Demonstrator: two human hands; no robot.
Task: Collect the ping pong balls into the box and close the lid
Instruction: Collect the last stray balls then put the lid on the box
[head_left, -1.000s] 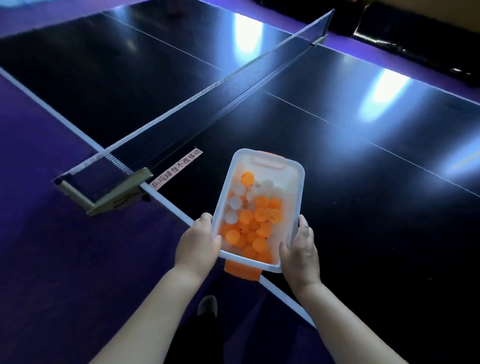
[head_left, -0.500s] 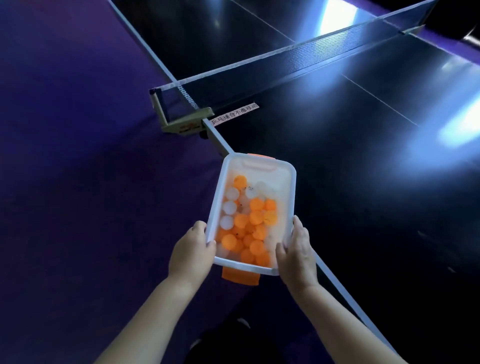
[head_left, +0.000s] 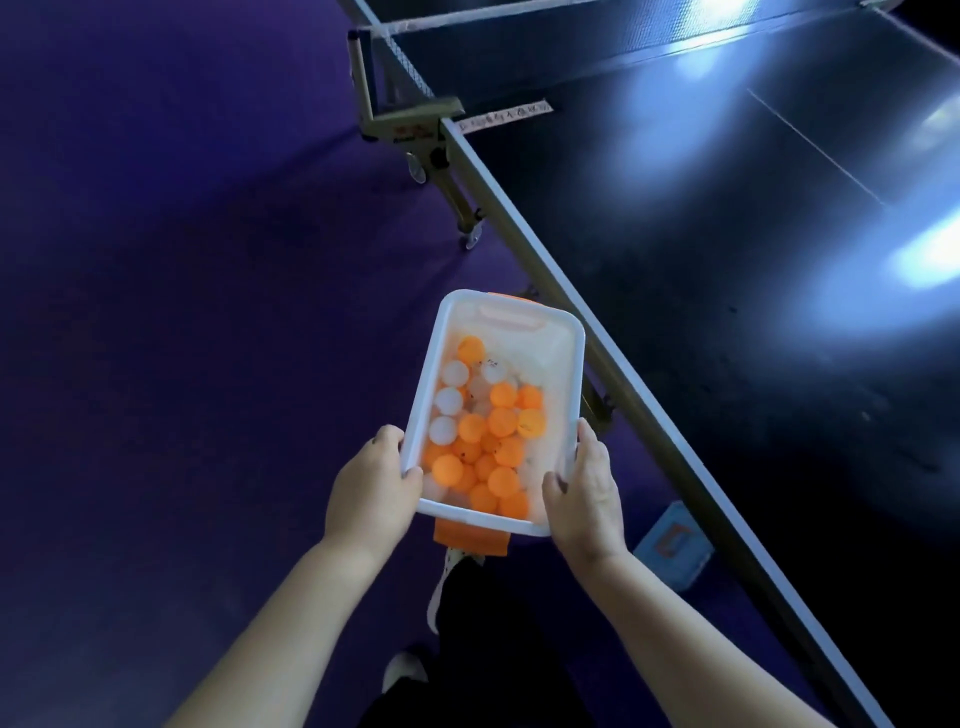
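1. The box (head_left: 563, 374) moves off the edge of the table (head_left: 727, 260). It now hangs over the purple floor (head_left: 182, 260), just beside the table.
2. The table slides to the right side of the view, and the floor now fills the left side.
3. The net (head_left: 405, 57) goes from near the box to far away at the top.
4. The net clamp (head_left: 410, 122) now shows from the side, and small wheels (head_left: 470, 240) show under the table edge.
5. A blue thing (head_left: 672, 551) on the floor comes into view under the table edge.
6. White shoes (head_left: 452, 577) and dark trousers (head_left: 493, 649) now show below the box.
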